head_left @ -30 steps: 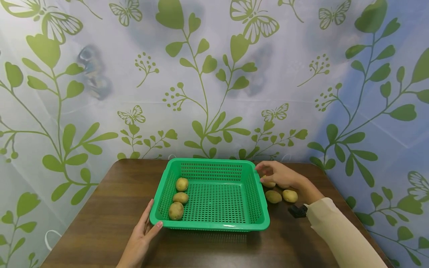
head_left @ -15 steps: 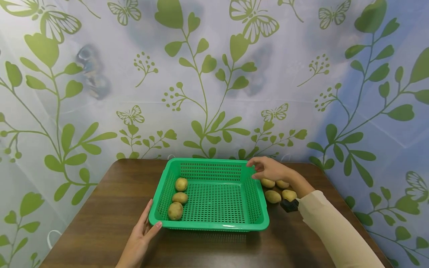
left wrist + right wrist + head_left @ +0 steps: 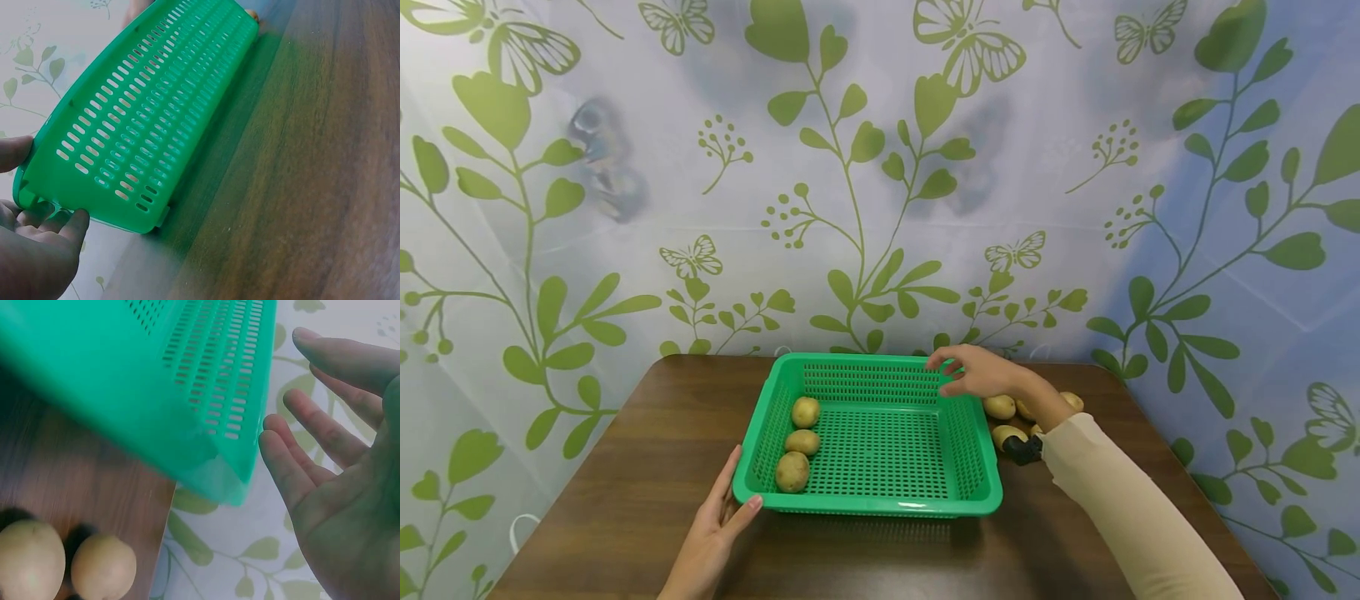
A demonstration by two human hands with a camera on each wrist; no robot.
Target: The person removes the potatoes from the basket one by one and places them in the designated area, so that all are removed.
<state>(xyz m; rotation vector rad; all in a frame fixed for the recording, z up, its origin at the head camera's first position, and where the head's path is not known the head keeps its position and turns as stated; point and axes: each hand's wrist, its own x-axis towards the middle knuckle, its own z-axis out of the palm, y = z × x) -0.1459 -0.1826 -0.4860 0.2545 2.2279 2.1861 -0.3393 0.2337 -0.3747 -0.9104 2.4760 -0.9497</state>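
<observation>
A green perforated plastic basket (image 3: 880, 505) sits on the table. Inside it, along the left wall, three potatoes (image 3: 802, 442) lie in a row. My left hand (image 3: 706, 533) holds the basket's near left corner; in the left wrist view its thumb presses the rim while the fingers (image 3: 74, 228) curl beneath. Over the far right corner hovers my right hand (image 3: 976, 372), fingers spread and slightly bent, nothing in them. The right wrist view shows the palm (image 3: 350, 537) bare, beside the basket wall and apart from it.
Several more potatoes (image 3: 999, 407) lie on the brown wooden table (image 3: 647, 467), right of the basket and partly hidden by my right forearm. A leaf-patterned curtain (image 3: 880, 208) hangs directly behind the table.
My right hand has moved left, from above the loose potatoes to over the basket's far right corner, uncovering some of those potatoes. The left hand, basket and potatoes inside stay put.
</observation>
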